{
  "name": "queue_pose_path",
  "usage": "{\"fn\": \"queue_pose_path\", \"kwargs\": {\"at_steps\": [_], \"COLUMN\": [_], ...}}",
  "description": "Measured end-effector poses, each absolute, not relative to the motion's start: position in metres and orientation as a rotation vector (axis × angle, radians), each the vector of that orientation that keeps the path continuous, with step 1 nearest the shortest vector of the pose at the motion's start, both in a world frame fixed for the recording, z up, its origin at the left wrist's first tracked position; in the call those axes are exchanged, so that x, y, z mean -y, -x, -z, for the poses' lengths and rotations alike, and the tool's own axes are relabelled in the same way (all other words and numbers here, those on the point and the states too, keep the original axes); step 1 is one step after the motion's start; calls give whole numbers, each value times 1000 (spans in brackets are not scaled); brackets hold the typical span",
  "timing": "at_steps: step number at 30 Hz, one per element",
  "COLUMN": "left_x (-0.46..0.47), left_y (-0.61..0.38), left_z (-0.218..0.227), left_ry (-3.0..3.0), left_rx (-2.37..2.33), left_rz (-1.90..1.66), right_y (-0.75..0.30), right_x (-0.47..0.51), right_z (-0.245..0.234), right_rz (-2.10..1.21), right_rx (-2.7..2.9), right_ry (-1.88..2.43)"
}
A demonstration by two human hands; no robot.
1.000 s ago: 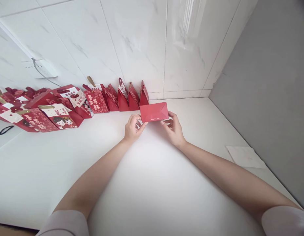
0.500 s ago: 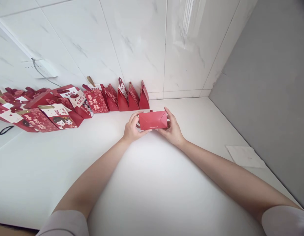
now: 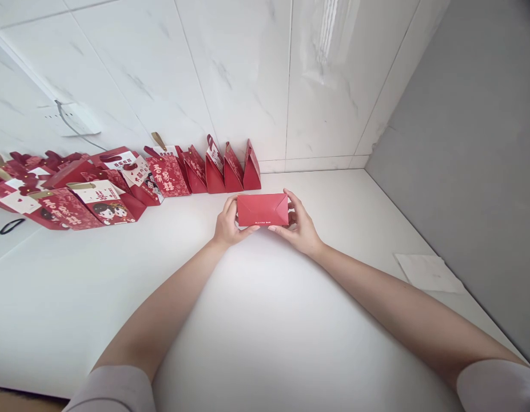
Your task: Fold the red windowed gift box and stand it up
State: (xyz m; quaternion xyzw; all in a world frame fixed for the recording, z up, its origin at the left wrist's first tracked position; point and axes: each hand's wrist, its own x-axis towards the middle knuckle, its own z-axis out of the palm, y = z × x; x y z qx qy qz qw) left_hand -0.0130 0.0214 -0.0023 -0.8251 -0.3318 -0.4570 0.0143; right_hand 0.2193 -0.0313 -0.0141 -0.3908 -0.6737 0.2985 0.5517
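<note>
A small red gift box (image 3: 263,209) is held up in the middle of the view, with a plain red face bearing small white lettering turned toward me. My left hand (image 3: 228,222) grips its left end, the thumb along the lower edge. At the opposite end, my right hand (image 3: 299,223) is closed on the box, with fingers behind and thumb below. The rest of the box is hidden behind this face. Just beyond, at the near end of a row, stands another red gift box (image 3: 251,169), apart from my hands.
Several red gift boxes with ribbon handles (image 3: 106,206) crowd the left side by the tiled wall (image 3: 243,74). A black loop (image 3: 11,226) lies at far left. Near the grey panel (image 3: 474,160) on the right rests a white paper sheet (image 3: 430,273). A cable (image 3: 76,130) runs from a socket.
The gift box has shifted slightly left and turned a little between my hands. The dark ribbon seen at its ends before is now hidden. My fingers have adjusted around it.
</note>
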Motion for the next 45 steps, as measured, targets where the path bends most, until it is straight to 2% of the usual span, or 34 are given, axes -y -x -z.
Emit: {"fn": "queue_pose_path", "kwargs": {"at_steps": [14,19,23,32,45], "left_x": [-21,-20,-17,-10,-12], "left_y": [15,12,11,9,9], "left_z": [2,1,-3,-3,-2], "left_ry": [2609,2668,2696,2703,2685], "left_rx": [1013,947,865,998,951], "left_rz": [1411,1590,1519,1407,1449], "right_y": [-221,-219,-218,-220,-219], "right_x": [32,34,38,41,43], "right_z": [10,9,9,12,6], "right_rz": [-694,-353,-203,-245,-238], "right_rx": [1594,1636,1722,1902,1920], "right_ry": [934,945,849,845,810]}}
